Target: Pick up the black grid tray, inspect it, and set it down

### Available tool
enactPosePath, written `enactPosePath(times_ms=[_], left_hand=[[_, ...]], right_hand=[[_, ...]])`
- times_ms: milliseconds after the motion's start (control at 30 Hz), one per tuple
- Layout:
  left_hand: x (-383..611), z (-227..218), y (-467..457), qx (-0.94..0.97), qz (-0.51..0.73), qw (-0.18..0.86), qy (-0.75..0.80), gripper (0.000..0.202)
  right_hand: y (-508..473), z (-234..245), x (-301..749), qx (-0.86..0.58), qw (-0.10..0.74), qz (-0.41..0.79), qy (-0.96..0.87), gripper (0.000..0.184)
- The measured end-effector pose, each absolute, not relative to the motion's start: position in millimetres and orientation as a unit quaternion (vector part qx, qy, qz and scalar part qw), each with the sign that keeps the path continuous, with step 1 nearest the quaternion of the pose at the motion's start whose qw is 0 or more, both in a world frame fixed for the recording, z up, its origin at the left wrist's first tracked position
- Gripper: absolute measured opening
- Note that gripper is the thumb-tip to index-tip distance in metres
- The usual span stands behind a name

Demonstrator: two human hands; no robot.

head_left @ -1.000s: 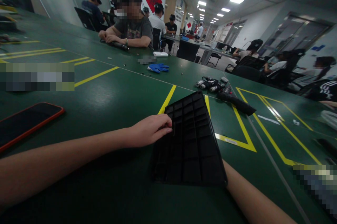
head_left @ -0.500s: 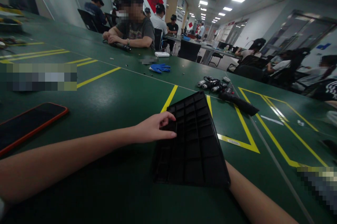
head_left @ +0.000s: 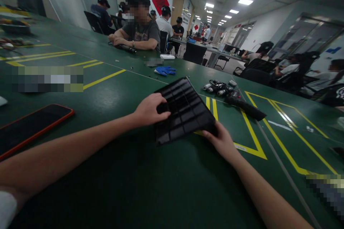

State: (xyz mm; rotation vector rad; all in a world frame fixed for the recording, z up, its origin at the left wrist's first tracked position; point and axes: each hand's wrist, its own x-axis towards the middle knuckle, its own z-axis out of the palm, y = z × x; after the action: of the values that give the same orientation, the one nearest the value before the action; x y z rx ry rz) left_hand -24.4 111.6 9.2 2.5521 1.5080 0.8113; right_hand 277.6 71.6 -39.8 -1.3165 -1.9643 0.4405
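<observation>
A black plastic tray (head_left: 182, 109), divided by thin ridges into a grid of shallow compartments, is held tilted above the green table. My left hand (head_left: 152, 109) grips its left edge, thumb on the near side and fingers curled at the rim. Whether a small dark part also sits in that grip is hard to see. At the tray's lower right corner, my right hand (head_left: 221, 139) is closed on the edge, its thumb below and the other fingers hidden behind.
A phone in an orange case (head_left: 34, 127) lies at left. Beyond the tray are a blue glove (head_left: 165, 71), several metal-ended cabled tools (head_left: 217, 87) and a long black tool (head_left: 245, 107). Yellow tape (head_left: 252, 136) marks the table (head_left: 129, 193). Across it sits a person (head_left: 142, 28).
The tray has moved up and left and turned, its face now tipped flatter. My right hand, hidden behind it before, shows at its right corner. My left hand moved slightly up and left.
</observation>
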Motion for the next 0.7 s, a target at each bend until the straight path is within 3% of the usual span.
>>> enactPosePath(times_ms=[167,333,433,533,700], left_hand=[[-92.1,18.6,159.5,0.650,0.172,-0.052,0.738,0.046],[-137.2,16.4,174.5,0.557,0.113,-0.038,0.822,0.057],[-146.8,14.0,176.4,0.557,0.139,-0.083,0.815,0.056],[-135.5,12.1,173.4,0.607,0.245,-0.136,0.744,0.043],[-71.1,-5.5,148.7,0.771,0.258,-0.050,0.580,0.039]], right_hand=[[96.3,-30.5,341.0,-0.718,0.331,0.051,-0.611,0.061],[100.4,-36.3,379.1,-0.796,0.194,-0.013,-0.574,0.056],[99.5,-38.3,379.8,-0.791,0.165,-0.038,-0.589,0.058],[96.2,-34.6,363.4,-0.755,0.203,-0.118,-0.612,0.061],[70.4,-24.1,297.0,-0.631,0.248,-0.092,-0.730,0.055]])
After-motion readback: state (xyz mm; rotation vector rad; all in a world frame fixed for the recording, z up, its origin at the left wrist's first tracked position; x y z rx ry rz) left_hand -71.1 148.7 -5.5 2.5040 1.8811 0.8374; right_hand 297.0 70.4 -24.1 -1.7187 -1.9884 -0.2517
